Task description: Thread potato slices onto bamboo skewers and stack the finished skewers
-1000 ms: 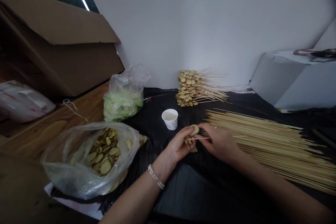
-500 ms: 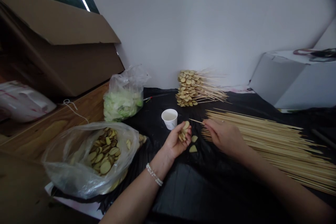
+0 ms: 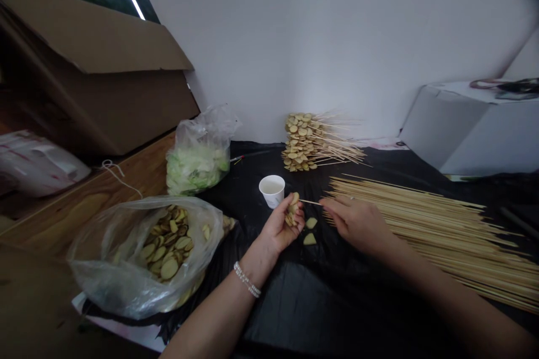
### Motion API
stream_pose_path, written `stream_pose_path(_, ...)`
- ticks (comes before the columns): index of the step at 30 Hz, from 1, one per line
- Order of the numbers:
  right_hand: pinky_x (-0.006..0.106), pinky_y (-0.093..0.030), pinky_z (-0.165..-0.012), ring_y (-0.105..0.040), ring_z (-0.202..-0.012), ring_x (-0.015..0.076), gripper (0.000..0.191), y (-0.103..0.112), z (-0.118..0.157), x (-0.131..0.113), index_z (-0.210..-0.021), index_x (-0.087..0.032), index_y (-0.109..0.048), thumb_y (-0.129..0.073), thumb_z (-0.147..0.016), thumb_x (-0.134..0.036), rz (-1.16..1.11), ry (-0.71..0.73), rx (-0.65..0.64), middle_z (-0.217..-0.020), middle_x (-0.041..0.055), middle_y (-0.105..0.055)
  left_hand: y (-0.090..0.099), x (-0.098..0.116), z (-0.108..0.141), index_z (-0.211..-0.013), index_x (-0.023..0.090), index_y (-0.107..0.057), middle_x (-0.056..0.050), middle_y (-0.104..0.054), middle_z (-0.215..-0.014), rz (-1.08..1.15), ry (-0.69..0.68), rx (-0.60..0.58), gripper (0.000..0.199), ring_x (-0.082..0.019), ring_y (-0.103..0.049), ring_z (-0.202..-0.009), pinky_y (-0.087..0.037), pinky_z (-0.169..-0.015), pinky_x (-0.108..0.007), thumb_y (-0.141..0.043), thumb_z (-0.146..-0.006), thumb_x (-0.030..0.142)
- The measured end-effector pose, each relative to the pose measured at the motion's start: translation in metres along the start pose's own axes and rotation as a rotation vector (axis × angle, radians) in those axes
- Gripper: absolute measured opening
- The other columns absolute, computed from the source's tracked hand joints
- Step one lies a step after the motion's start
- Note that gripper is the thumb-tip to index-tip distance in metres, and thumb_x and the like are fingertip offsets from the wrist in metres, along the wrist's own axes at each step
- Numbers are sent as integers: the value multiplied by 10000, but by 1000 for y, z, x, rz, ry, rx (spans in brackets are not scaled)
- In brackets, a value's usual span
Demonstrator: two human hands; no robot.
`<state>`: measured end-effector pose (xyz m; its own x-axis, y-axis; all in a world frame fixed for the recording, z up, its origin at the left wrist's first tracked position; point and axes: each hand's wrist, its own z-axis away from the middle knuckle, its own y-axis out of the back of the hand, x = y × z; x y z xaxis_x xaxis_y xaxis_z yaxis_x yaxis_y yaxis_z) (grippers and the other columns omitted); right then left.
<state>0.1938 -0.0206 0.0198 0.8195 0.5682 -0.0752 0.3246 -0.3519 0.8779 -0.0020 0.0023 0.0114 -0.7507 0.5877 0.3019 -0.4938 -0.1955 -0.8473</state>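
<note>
My left hand [image 3: 281,226] is closed around several potato slices [image 3: 291,214], just in front of a white paper cup [image 3: 272,190]. My right hand [image 3: 357,224] pinches a thin wooden skewer [image 3: 310,202], whose tip meets the upper slice in my left hand; whether it has pierced the slice I cannot tell. Two loose slice pieces [image 3: 310,239] lie on the black plastic sheet [image 3: 290,303] between my hands. Under and beyond my right forearm spreads a large pile of bare skewers [image 3: 429,224].
A stack of skewered slices [image 3: 301,140] lies by the wall. At left, an open clear bag [image 3: 105,269] holds more slices. Behind it stands a bag of pale green vegetable pieces [image 3: 197,165]. A cardboard box [image 3: 138,101] rises at far left, a white box [image 3: 463,123] at right.
My right hand has moved left, bringing the skewer's tip from a gap away to the slice in my left hand. My left hand has shifted slightly left.
</note>
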Motion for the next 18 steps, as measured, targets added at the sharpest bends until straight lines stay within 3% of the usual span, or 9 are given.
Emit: stream_pose_path(18,260,-346,-609,-607,-770,172,279,0,-1,-1,-1060,-239,-636,-395,-925,-199,8,-47,-87,-925,41,-677,-1,-3,-1,-840,129,-568,-30,-603,-684,-87,-155,88,83,-56,-534,-486,-409,-398,-110,-590,-860,206)
